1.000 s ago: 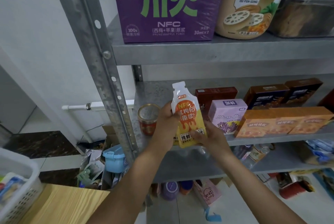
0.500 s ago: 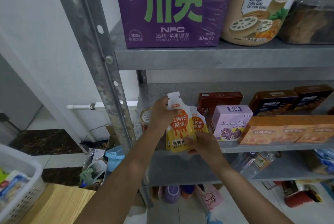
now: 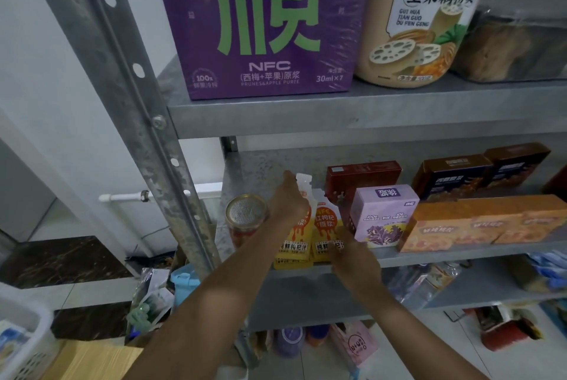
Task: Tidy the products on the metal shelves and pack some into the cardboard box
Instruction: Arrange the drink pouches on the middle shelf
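At the far left a white plastic basket (image 3: 18, 346) with a grid wall is seen beside a pale wooden tabletop (image 3: 92, 361). A grey metal post (image 3: 132, 97), dull, spotted and punched with holes, is set slanting up the frame. On the top shelf (image 3: 399, 112) a large purple carton (image 3: 267, 26) wrapped in glossy film is placed just beside a round beige tub (image 3: 423, 17).

On the middle shelf (image 3: 460, 252) a small jar (image 3: 247, 220) with a round gold metal lid is stood near the left end. Just beside it the left hand (image 3: 288, 201) is closed around the upper part of the front pouch (image 3: 294, 241), below its white spout. This pouch is soft, flat and glossy, orange and yellow, and it is held upright at the front edge of the shelf. The second pouch (image 3: 326, 232), of the same kind, is stood touching it. The fingers of the right hand (image 3: 356, 260) are laid against the lower part of the second pouch; whether it is pinched cannot be told.

Further right a lilac cardboard box (image 3: 382, 217) is placed, then long orange boxes (image 3: 478, 223), with dark red and brown boxes (image 3: 454, 174) behind.
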A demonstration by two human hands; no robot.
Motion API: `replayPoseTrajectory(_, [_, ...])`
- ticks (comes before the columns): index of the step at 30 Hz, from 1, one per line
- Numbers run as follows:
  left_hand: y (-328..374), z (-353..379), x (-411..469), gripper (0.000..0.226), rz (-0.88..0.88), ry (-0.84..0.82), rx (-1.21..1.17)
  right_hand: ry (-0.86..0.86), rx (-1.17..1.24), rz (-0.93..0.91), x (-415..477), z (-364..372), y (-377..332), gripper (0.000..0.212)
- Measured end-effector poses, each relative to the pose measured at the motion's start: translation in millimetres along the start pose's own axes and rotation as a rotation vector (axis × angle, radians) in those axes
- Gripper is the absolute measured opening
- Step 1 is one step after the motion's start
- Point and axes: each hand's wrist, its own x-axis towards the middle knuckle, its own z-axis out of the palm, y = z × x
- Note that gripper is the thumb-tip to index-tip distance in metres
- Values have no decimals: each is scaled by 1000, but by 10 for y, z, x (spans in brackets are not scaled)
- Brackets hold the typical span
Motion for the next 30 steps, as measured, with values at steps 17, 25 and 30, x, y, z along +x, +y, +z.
replayPoseTrajectory(17, [-912,756,-264,82,243,-22,515,-159,-255,-9,-61,18,56,63])
replayPoseTrajectory(25, [-883,730,-205,78,201,-76,607,-106,-83,-6,-179,86,317,49])
replayPoseTrajectory(30, [-868,687,-184,62,203,-76,474,4,502,111,-277,114,283,34])
